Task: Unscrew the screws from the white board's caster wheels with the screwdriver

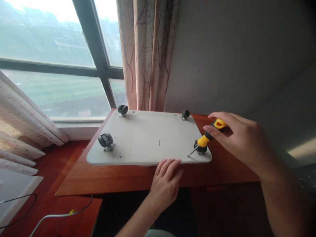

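A white board (145, 135) with rounded corners lies flat on a reddish wooden table (138, 179). Black caster wheels stand near its corners: back left (122, 110), back right (186, 114), front left (106, 140) and front right (201, 148). My right hand (229, 131) grips a yellow and black screwdriver (203, 141), whose tip meets the board near its front right corner, beside the caster. My left hand (166, 177) rests on the board's front edge, fingers side by side over the rim; whether they pinch it underneath is hidden.
A window (49, 36) and patterned curtains (148, 56) stand behind the table, with a grey wall (237, 56) at the right. A white cable (54, 216) with a yellow tie runs at the lower left, near a black cord (34, 204).
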### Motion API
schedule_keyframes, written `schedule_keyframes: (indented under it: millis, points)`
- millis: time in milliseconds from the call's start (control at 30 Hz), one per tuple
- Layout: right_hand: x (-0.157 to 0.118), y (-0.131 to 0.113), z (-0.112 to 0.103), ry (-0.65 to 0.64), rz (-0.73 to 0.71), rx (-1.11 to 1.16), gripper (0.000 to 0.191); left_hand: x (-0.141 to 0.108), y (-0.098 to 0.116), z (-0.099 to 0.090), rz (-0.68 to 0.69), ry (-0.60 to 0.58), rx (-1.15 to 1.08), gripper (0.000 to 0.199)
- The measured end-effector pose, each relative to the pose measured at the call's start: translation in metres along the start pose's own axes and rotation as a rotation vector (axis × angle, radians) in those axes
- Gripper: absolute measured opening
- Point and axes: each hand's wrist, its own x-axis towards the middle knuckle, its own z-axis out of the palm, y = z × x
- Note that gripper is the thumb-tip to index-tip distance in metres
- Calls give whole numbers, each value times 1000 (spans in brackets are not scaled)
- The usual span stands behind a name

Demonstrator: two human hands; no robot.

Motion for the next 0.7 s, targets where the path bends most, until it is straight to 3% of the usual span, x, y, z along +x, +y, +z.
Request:
schedule_keyframes:
  millis: [100,233,300,433,500,600,700]
  points:
    - [2,1,-2,-14,-37,27,30,6,6,-10,-40,-52,-28,33]
    - [1,1,-9,-190,-42,168,48,18,15,-28,-80,-90,-131,37]
    - [1,0,-10,-192,-23,129,41,24,19,-35,-127,-127,-249,39]
    - [4,1,-7,-84,38,-77,32,36,21,-33,-390,-312,-626,48]
    - [8,5,-6,-85,27,-55,31,43,22,-26,-567,-395,-856,52]
    - [11,10,-9,-141,7,68,32,54,22,-18,-840,-430,-1169,60]
    - [12,13,-11,-204,4,150,42,61,24,-15,-979,-438,-1320,69]
